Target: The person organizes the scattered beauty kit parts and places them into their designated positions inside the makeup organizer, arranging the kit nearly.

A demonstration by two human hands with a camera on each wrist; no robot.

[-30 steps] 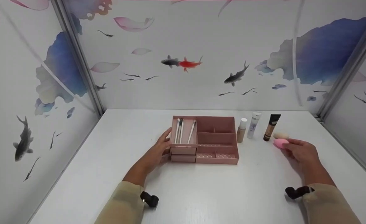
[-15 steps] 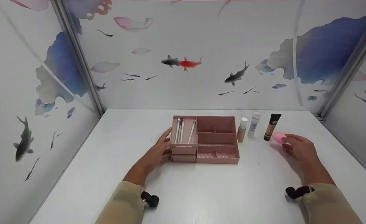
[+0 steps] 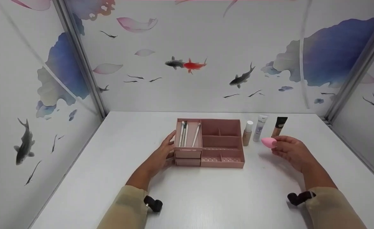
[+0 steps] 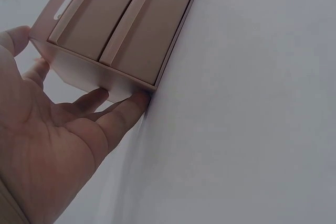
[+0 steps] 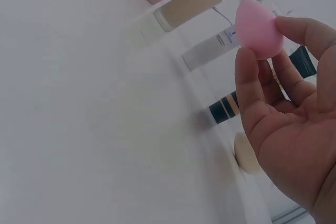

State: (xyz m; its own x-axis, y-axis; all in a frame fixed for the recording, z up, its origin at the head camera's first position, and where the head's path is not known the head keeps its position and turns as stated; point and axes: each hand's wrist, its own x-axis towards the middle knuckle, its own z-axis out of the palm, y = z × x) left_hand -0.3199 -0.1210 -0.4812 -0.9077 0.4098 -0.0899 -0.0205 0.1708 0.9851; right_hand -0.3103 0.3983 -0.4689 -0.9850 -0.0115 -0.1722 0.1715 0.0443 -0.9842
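In the head view, a pink makeup organizer (image 3: 222,128) stands on the white table. My left hand (image 3: 159,156) rests its fingertips against the organizer's left side; the left wrist view shows the fingers spread along that wall, beside two small drawers (image 4: 149,32). Between thumb and fingers, my right hand (image 3: 292,152) pinches a pink makeup sponge (image 3: 268,142) by its rounder end. The sponge is held above the table, right of the organizer, in front of a black-capped tube (image 3: 281,122). A beige makeup sponge (image 5: 245,153) shows behind the right hand in the right wrist view.
Several makeup brushes (image 3: 183,133) lie in the organizer's top left tray. To its right stand a foundation bottle (image 3: 247,133) with a white cap and a white tube (image 3: 259,128). Printed panels (image 3: 187,92) enclose the table at the back and sides.
My right hand has lifted the pink sponge off the table beside the beige one and carried it left toward the organizer. The left hand has stayed at the organizer's side.
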